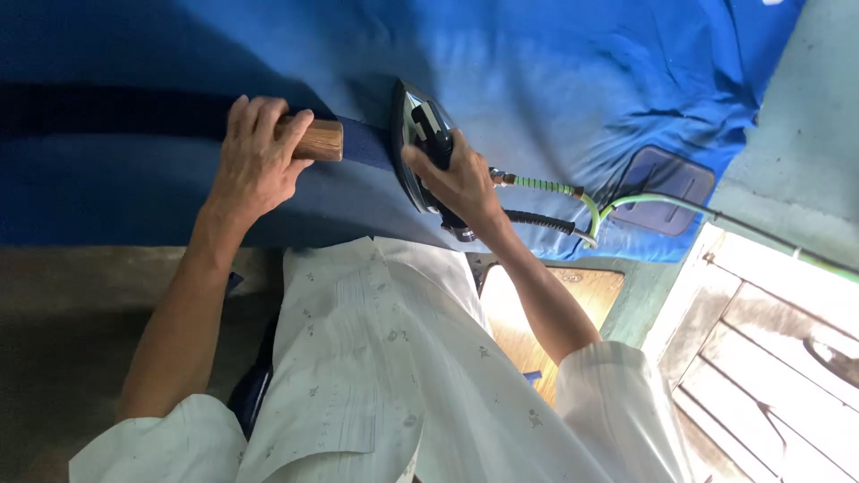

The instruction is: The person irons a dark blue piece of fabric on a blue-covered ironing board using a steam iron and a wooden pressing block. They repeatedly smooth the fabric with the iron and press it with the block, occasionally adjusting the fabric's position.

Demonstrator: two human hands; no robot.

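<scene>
At the frame's centre the right hand point(461, 183) wraps its fingers shut around the handle of the heavy-looking black steam iron point(419, 143) on soft, limp blue fabric point(555, 80), while at nine o'clock the left hand point(255, 156) clasps a rigid wooden block point(315, 140).

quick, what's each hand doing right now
Left hand: closed on a wooden block, pressed on the blue cloth.
Right hand: closed on the iron handle.
</scene>
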